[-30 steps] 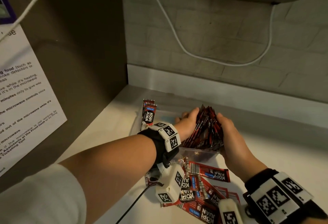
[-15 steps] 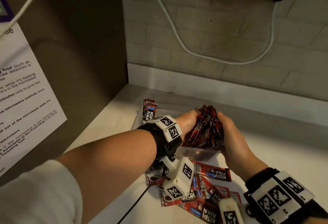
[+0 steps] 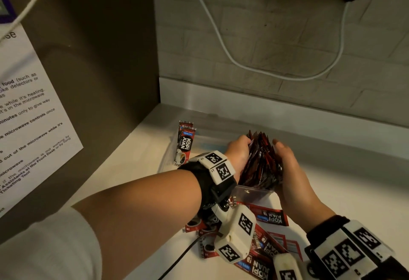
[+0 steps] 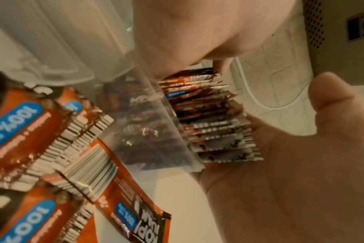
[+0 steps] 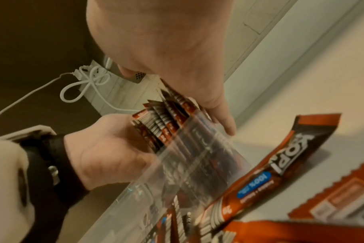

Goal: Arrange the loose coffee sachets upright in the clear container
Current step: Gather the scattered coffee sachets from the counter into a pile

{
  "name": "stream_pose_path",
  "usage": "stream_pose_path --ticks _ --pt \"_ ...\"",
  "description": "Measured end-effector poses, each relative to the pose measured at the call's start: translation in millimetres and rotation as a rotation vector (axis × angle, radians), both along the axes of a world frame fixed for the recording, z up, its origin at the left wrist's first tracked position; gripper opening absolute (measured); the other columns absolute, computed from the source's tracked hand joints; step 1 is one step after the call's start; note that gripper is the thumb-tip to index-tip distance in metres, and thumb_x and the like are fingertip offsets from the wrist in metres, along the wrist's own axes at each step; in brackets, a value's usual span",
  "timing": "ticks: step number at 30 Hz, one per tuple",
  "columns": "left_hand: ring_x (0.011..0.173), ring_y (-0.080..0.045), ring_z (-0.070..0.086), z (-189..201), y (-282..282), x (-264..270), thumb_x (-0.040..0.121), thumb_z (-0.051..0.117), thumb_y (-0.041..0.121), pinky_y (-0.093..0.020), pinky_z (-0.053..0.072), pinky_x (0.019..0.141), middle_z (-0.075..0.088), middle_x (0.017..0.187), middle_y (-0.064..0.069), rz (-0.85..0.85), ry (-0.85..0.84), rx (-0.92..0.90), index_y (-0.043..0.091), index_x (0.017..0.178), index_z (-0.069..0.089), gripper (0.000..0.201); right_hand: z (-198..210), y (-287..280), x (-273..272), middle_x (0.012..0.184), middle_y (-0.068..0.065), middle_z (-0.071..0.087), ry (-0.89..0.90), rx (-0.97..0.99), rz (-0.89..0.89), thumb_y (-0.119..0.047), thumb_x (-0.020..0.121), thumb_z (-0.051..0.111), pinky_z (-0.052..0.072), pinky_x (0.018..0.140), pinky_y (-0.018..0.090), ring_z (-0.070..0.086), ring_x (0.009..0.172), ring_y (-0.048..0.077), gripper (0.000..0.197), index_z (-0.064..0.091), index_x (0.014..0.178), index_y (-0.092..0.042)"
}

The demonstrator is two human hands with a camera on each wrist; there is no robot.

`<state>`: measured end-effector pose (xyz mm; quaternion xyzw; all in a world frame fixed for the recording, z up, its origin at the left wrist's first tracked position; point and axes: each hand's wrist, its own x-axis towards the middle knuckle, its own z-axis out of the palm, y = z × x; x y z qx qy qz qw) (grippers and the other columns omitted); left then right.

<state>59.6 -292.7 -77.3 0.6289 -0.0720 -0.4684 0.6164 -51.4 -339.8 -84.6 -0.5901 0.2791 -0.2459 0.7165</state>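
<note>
Both hands press in on a tight upright bundle of red-and-black coffee sachets (image 3: pixel 261 160) standing in the right end of the clear plastic container (image 3: pixel 254 191) on the white counter (image 3: pixel 354 191). The left hand (image 3: pixel 238 154) has its fingers curled against the bundle's left face; the right hand (image 3: pixel 287 169) lies flatter along the right face, thumb up at the top edge, so the bundle is clamped between them. The sachet tops stand well above the container's rim and fan out unevenly. At the container's far left end two more upright sachets (image 3: pixel 185 144) lean against its wall. Many loose flat sachets (image 3: pixel 272 218) lie on the counter just in front of the container.

The likely trouble, as I judge it: once the hands let go, the packed bundle may splay and topple into the empty middle of the container, since nothing braces it on the left. Squeezing harder could buckle the thin packets or slide the light container toward the loose pile
</note>
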Motion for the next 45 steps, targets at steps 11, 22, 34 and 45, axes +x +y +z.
stream_pose_path --ticks 11,22,34,45 --pt "0.09 -0.031 0.067 1 -4 -1 0.066 0.062 0.053 -0.043 0.053 0.088 0.069 0.101 -0.015 -0.107 0.003 0.054 0.01 0.118 0.058 0.067 0 1 6 0.121 0.009 0.065 -0.015 0.058 -0.032 -0.053 0.088 0.052 0.046 0.099 0.045 0.063 0.112 0.023 0.054 0.053 0.13 -0.02" --pt "0.076 -0.026 0.064 16 10 10 0.094 0.04 0.056 -0.034 0.052 0.079 0.067 0.081 -0.015 -0.247 0.074 0.097 0.01 0.088 0.065 0.052 6 5 4 0.12 0.003 0.063 0.044 0.064 -0.049 -0.05 0.091 0.047 0.047 0.091 0.038 0.06 0.111 0.02 0.037 0.052 0.119 -0.027" --pt "0.09 -0.027 0.067 16 16 10 0.093 0.049 0.049 -0.037 0.053 0.088 0.072 0.09 -0.015 -0.255 0.136 0.055 0.007 0.096 0.07 0.047 49 1 18 0.142 0.001 0.038 0.779 -1.108 0.033 -0.033 0.091 0.048 0.028 0.109 0.048 0.022 0.136 0.029 0.029 0.063 0.116 -0.033" --pt "0.115 -0.032 0.06 15 13 4 0.1 0.04 0.043 -0.043 0.048 0.101 0.064 0.121 -0.019 -0.151 0.062 0.051 0.004 0.129 0.056 0.051 56 7 33 0.156 0.0 0.016 1.149 -1.209 0.276 -0.044 0.097 0.03 0.013 0.115 0.053 -0.006 0.145 0.035 0.044 0.047 0.136 -0.033"
